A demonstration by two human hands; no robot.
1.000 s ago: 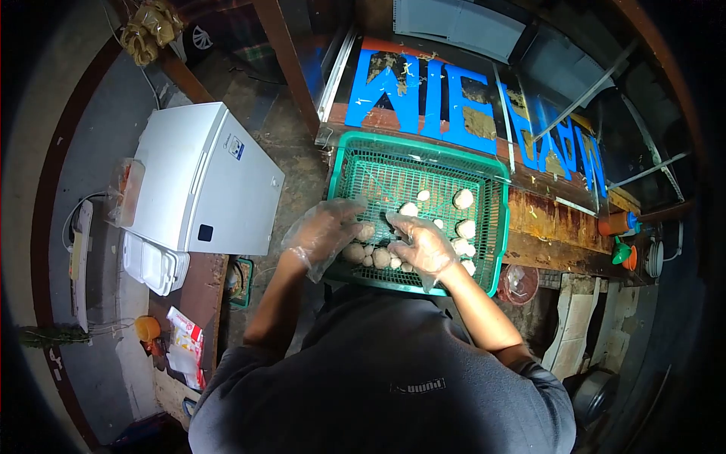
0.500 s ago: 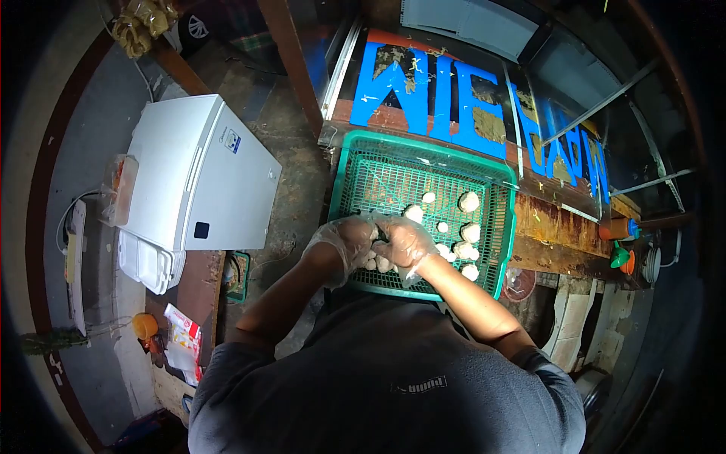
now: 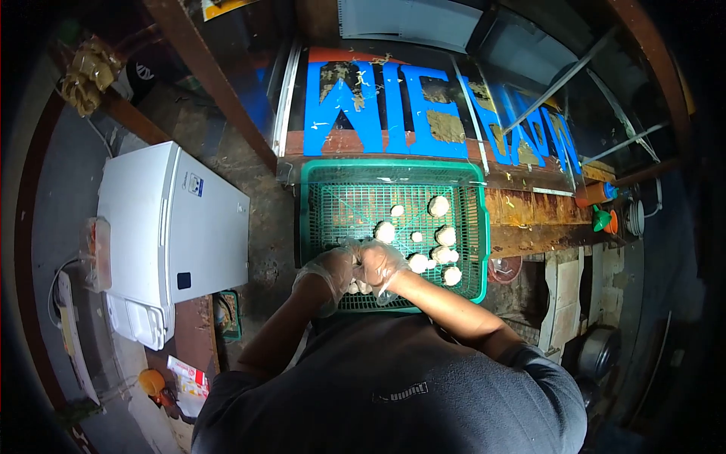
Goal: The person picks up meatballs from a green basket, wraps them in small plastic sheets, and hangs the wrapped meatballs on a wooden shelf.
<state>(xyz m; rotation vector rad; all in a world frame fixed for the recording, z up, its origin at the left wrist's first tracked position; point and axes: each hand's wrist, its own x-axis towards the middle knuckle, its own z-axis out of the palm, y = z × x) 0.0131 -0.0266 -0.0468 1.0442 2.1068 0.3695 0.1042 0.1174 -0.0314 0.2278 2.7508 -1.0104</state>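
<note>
A green plastic basket with a mesh bottom lies in front of my body. Several pale, lumpy balls of differing size rest in it, among them a large ball at the back right and a small ball near the middle. My left hand and my right hand, both in clear plastic gloves, meet over the basket's near side with fingers curled together. Whatever lies between the fingers is hidden. More pale pieces show just below the hands.
A white chest freezer stands at the left, with white foam boxes beside it. Behind the basket is a glass panel with blue letters. A metal pot is at the lower right, a green funnel at the right.
The camera view has turned and shifted, so the basket and freezer appear lower and further left. Both hands remain together over the basket's near side.
</note>
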